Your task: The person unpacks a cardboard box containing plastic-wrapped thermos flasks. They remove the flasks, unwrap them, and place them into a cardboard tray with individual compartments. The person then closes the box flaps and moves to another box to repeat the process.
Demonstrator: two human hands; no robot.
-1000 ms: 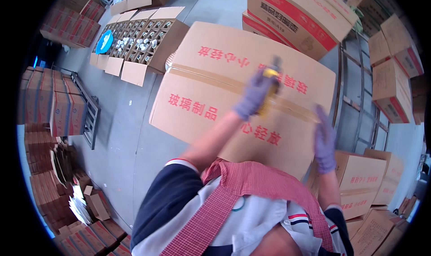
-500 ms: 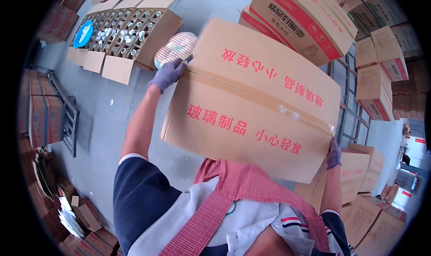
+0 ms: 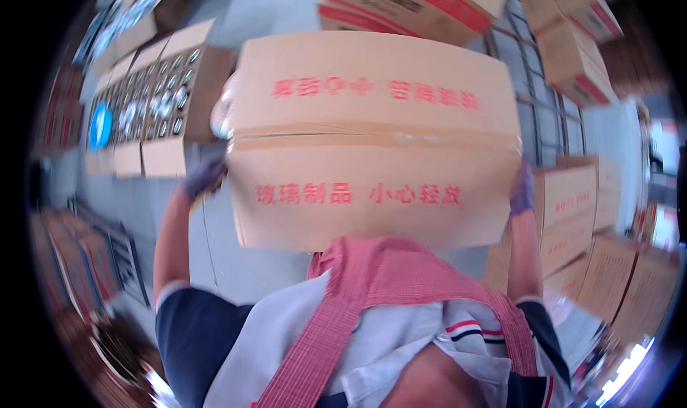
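A large brown cardboard carton (image 3: 379, 165) with red print and a taped seam along its top hangs in front of my body. My left hand (image 3: 206, 178), in a purple glove, grips its left end. A small yellow and dark thing shows at that hand, too blurred to name. At the right end my right hand (image 3: 522, 190), gloved the same way, presses against the side wall; its fingertips are partly hidden. Behind the carton's left edge peeks a striped round cushion (image 3: 223, 107), mostly covered.
Open cartons with dividers and glassware (image 3: 157, 97) stand at the left, a blue bowl (image 3: 100, 127) on them. Large red-banded cartons (image 3: 429, 7) lie ahead. A metal rack frame (image 3: 533, 86) and stacked cartons (image 3: 565, 200) are on the right. Another frame (image 3: 125, 254) stands lower left.
The carton has turned, so its seam now runs nearly level across the view, and it sits further left. Both hands moved with it. The surroundings have shifted and blurred as my head turned.
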